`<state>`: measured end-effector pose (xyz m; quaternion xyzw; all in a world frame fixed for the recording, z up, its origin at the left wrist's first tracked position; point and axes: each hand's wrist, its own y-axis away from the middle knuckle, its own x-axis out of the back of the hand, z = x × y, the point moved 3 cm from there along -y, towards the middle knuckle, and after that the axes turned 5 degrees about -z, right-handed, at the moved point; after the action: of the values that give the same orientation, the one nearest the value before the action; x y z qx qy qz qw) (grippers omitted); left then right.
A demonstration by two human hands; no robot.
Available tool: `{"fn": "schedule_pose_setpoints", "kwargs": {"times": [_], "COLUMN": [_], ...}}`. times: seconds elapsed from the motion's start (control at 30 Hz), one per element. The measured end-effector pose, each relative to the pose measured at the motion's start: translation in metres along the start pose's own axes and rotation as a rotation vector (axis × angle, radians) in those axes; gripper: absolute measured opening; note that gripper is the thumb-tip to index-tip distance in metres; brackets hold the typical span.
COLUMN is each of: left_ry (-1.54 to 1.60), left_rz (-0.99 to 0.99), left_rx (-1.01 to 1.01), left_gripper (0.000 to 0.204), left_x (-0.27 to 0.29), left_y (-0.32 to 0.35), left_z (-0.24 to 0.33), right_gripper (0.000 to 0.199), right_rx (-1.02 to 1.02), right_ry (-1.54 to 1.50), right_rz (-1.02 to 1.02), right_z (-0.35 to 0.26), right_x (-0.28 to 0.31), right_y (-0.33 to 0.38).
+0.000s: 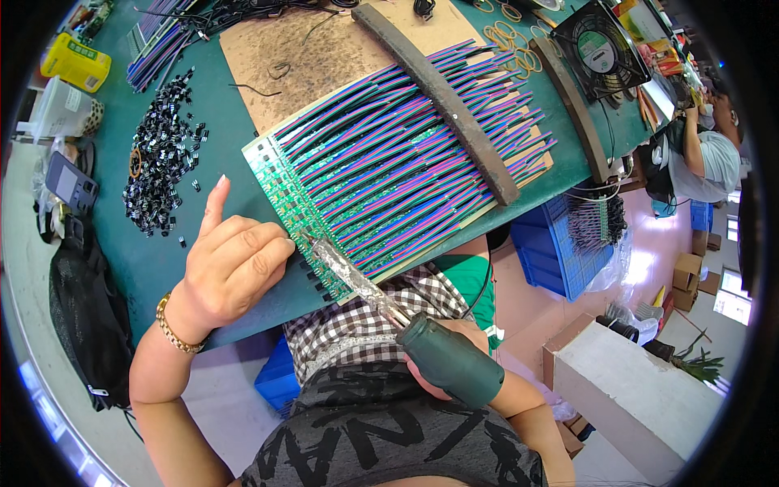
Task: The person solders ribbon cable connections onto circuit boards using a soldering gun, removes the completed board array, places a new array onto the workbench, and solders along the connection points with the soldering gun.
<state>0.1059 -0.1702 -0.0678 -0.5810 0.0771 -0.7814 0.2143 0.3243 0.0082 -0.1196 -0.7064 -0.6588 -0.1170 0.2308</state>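
Observation:
A green circuit board panel (pixel 286 193) lies on the bench, with rows of black, pink and blue wires (pixel 369 174) running from it toward the upper right. My right hand (pixel 464 333) wraps around the dark green handle of a soldering iron (pixel 438 351), partly hidden behind it. The iron's worn metal barrel slants up left, and its tip reaches the panel's near-left edge. Beside the tip, the thumb and fingers of my left hand (pixel 235 264) are pinched together, one finger raised; whatever they hold is hidden. Small black connectors (pixel 318 282) sit along the panel's lower edge.
A rusty metal bar (pixel 442 101) lies across the wires; another bar (pixel 572 109) stands right of it. Loose black connectors (pixel 162 154) are heaped at left. A fan (pixel 599 50) stands at back right, rubber bands (pixel 513 49) nearby. A blue crate (pixel 556 247) is beyond the bench edge.

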Motion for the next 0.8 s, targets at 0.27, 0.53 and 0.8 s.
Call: {"fn": "schedule_pose_setpoints", "kwargs": {"times": [0.27, 0.53, 0.8], "left_ry": [-0.023, -0.027, -0.034], "left_rz": [-0.002, -0.008, -0.004], "left_rx": [-0.019, -0.009, -0.015], "left_gripper": [0.023, 0.024, 0.025], "left_x": [0.001, 0.0, 0.001], "left_y": [-0.001, 0.001, -0.002], "left_z": [0.001, 0.001, 0.003], "right_gripper": [0.035, 0.031, 0.038], "right_rx": [0.015, 0.023, -0.165], "right_ry": [0.015, -0.085, -0.288], "right_rz": [0.007, -0.066, -0.047], "right_z": [-0.005, 0.005, 0.016], "right_x": [0.003, 0.0, -0.005], "right_y": [-0.002, 0.004, 0.022]}}
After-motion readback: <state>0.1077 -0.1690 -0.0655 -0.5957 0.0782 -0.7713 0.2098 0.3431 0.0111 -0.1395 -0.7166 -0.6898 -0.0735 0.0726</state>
